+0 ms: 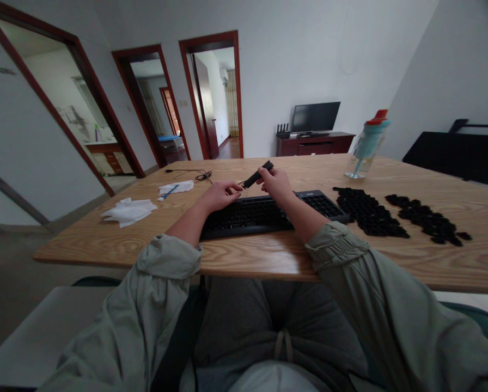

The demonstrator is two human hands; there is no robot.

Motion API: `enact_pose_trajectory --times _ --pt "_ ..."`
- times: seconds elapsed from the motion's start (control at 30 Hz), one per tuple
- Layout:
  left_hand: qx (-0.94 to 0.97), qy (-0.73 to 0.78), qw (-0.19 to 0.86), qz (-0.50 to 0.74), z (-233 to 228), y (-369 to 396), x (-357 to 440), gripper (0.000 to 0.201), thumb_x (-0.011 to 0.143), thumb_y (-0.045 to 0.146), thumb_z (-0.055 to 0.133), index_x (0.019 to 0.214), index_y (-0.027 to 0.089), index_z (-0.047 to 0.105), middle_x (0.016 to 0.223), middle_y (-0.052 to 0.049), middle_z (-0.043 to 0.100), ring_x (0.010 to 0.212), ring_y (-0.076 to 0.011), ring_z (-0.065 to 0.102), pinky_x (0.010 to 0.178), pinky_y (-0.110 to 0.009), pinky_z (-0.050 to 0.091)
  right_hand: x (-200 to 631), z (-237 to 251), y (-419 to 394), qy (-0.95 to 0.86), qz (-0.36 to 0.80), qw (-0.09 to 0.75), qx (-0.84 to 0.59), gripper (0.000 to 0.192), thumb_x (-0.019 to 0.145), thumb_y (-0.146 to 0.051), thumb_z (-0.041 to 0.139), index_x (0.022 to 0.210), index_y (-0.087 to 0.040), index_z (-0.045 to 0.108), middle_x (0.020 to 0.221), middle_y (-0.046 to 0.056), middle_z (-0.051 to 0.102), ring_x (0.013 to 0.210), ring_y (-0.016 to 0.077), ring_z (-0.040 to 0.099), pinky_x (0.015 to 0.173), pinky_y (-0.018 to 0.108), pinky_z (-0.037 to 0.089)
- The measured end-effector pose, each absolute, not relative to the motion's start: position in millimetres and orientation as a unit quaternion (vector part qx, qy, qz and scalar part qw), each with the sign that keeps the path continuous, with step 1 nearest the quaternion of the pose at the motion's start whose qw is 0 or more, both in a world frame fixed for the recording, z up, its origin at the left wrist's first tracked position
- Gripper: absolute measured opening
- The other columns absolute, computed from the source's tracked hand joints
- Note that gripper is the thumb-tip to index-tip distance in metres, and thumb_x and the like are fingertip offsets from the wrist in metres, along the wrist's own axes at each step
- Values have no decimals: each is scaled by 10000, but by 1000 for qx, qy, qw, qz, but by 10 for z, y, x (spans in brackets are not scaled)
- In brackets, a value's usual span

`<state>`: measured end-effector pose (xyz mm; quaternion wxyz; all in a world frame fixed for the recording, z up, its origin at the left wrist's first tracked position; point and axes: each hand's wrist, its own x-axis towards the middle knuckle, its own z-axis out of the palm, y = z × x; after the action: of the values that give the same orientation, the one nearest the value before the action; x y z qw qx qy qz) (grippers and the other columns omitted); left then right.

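A black keyboard [248, 215] with its keycaps stripped off, as far as I can see, lies along the table's near edge. Above it, my right hand [274, 182] grips a black bar-shaped piece [252, 178] between thumb and fingers, tilted with its lower end to the left. Close to that lower end, my left hand [223, 196] rests over the keyboard's back left part, fingertips drawn together in a pinch. Something thin and wire-like shows between the fingertips and the piece, too small to make out. Many loose black keycaps [366, 212] are spread right of the keyboard.
A second group of black keycaps [427, 218] lies farther right. Behind stands a clear bottle [364, 147] with a red and blue lid. On the left are crumpled white tissue [129, 211], a blue stick-like tool [168, 192] on another tissue, and a coiled black cable [203, 175].
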<state>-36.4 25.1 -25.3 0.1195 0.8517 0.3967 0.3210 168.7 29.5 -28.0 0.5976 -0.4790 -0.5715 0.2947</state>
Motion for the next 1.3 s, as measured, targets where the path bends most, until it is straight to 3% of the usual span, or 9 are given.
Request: enact_pose_trajectory --times 0.43,0.57,0.67,1.07,1.3 --pt "846 383 126 348 -236 221 -348 261 809 380 617 922 168 718 859 -51 712 702 -135 632 668 -267 502 1689 -252 241 -575 295 596 -477 311 885 -398 547 757 -127 632 643 56 668 424 85 516 398 194 404" --pt "829 410 147 351 -232 195 -322 396 692 494 731 897 166 642 731 -18 650 663 -142 614 622 -265 484 1673 -250 247 -576 296 594 -477 288 887 -381 546 757 -134 617 627 47 663 417 81 509 396 189 405" --pt "829 419 141 344 -238 200 -315 447 638 494 770 903 175 602 751 -11 629 660 -139 594 605 -264 468 1666 -241 236 -574 298 592 -481 286 884 -382 551 754 -135 612 627 47 662 420 84 512 393 190 407" --pt "830 434 107 334 -259 268 -384 341 722 470 694 881 185 595 759 -17 630 656 -139 584 604 -266 448 1669 -263 251 -580 293 581 -490 301 882 -394 559 748 -132 619 653 61 679 430 85 524 395 191 402" --pt "837 433 138 307 -225 264 -412 382 694 502 712 871 181 606 787 -22 654 666 -135 587 625 -266 459 1654 -256 215 -597 284 574 -484 296 883 -383 552 743 -132 623 644 60 676 425 87 523 394 191 404"
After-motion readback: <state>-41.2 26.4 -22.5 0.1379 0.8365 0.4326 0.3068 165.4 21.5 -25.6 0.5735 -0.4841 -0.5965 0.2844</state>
